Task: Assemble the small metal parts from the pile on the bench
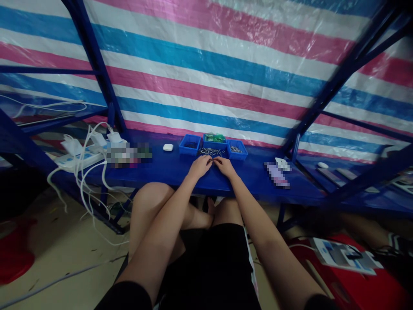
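Both my hands rest close together on the blue shelf [167,170] in front of me. My left hand [200,165] has its fingers curled in a pinch beside my right hand [224,165], also curled. What they grip is too small to name. Just beyond the fingertips lies a heap of small dark metal parts [210,151]. Behind it stand three small blue bins: one at the left [189,144], one in the middle holding green pieces [214,138], one at the right [237,150] with small metal bits.
A white earbud case [167,147] lies left of the bins. A power strip with chargers and white cables [79,156] sits at the far left. Blue rack uprights [97,64] frame the shelf before a striped tarp. A red stool [348,275] with a device stands at lower right.
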`<act>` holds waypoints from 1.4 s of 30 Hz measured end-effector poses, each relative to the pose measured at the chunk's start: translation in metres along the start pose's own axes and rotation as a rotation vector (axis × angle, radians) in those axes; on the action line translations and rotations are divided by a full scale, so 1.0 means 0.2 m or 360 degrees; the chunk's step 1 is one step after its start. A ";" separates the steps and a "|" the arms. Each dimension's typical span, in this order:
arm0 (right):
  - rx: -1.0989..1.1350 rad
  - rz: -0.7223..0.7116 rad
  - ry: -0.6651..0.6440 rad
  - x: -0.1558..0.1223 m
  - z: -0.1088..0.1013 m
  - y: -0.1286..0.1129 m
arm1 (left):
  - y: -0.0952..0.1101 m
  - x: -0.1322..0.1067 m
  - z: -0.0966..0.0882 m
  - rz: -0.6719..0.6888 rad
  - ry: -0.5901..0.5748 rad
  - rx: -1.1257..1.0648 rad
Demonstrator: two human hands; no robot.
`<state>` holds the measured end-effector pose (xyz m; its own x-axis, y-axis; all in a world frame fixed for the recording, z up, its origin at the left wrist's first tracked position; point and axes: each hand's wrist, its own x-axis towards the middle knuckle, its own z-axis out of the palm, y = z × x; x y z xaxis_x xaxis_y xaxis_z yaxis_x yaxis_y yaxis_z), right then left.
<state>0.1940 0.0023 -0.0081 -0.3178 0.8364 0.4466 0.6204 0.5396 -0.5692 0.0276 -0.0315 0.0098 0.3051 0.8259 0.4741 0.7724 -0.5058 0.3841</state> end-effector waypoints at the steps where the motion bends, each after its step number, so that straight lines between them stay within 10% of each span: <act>1: -0.0006 -0.0015 -0.0010 0.00 0.00 0.00 | 0.00 0.00 0.00 0.0005 0.0006 -0.0009; 42: 0.0134 -0.0001 0.0114 0.00 0.01 0.00 | 0.00 0.00 0.00 -0.0190 -0.0065 0.0179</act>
<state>0.1918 0.0021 -0.0099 -0.2640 0.8286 0.4937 0.5569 0.5489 -0.6234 0.0270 -0.0307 0.0095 0.2279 0.8891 0.3969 0.8613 -0.3743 0.3437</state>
